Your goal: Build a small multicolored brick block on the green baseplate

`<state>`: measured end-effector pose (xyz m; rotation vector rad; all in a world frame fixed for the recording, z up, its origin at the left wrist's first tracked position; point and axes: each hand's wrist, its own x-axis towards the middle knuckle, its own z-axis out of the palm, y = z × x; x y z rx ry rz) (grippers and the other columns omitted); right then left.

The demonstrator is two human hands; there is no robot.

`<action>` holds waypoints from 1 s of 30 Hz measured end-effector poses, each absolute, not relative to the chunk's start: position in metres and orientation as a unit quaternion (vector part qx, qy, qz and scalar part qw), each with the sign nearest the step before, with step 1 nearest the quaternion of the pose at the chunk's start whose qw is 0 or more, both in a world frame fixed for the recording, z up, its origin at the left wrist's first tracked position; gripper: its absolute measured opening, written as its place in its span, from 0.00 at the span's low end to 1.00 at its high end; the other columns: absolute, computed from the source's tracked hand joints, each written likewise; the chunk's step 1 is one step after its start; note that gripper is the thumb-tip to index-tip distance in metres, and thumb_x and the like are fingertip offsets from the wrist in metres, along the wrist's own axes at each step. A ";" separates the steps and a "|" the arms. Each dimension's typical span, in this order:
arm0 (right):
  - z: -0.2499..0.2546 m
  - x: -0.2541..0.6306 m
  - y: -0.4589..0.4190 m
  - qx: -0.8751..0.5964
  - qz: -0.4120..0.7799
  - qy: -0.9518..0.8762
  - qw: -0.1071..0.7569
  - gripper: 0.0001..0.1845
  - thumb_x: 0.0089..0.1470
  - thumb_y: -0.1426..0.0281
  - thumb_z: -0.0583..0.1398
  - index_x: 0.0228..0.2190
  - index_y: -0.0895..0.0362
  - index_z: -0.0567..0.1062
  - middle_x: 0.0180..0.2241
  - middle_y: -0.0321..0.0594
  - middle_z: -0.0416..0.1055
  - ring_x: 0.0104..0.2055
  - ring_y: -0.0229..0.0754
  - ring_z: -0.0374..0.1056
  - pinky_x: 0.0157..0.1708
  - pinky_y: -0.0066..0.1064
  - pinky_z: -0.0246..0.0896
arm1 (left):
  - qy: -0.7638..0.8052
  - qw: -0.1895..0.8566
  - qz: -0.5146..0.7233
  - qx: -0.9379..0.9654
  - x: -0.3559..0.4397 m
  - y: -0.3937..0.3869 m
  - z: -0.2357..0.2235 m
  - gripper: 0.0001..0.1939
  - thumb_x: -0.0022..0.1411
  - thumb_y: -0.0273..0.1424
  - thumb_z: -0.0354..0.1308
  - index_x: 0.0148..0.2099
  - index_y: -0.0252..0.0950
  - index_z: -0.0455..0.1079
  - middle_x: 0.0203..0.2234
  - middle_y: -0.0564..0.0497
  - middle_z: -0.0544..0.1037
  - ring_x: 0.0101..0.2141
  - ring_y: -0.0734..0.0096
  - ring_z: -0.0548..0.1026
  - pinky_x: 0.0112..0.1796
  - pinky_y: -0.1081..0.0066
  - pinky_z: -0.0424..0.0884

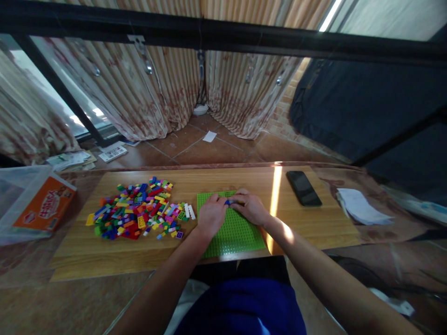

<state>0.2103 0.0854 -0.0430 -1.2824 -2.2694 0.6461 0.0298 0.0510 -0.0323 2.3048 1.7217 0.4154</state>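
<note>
A green studded baseplate lies on the wooden board in front of me. Over its far half, my left hand and my right hand meet, fingertips pinched together around a small blue brick. The fingers of both hands are closed and partly cover the brick, so whether it is pressed onto the studs cannot be told. A pile of mixed coloured bricks spreads to the left of the baseplate, with white bricks at its right edge, close to my left hand.
A black phone lies on the wooden board to the right. Beyond the board's right end are white papers. At far left stands a translucent bin with an orange box. A dark metal bar crosses above, before curtains.
</note>
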 end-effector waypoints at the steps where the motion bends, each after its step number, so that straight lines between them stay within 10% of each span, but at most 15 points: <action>1: -0.042 0.209 0.085 -0.470 0.229 -0.824 0.221 0.10 0.58 0.66 0.60 0.41 0.47 0.79 0.41 0.38 0.72 0.41 0.40 0.69 0.42 0.33 0.64 | 0.589 0.121 0.142 0.787 0.030 0.053 -0.033 0.10 0.68 0.32 0.50 0.45 0.36 0.70 0.39 0.47 0.71 0.43 0.63 0.71 0.43 0.66 0.68; 30: -0.052 0.205 0.081 -0.482 0.192 -0.818 0.249 0.08 0.60 0.67 0.58 0.39 0.51 0.77 0.40 0.39 0.72 0.42 0.41 0.69 0.44 0.33 0.64 | 0.550 0.162 0.171 0.801 0.020 0.064 -0.036 0.10 0.66 0.32 0.52 0.48 0.37 0.69 0.41 0.48 0.70 0.41 0.66 0.72 0.42 0.67 0.69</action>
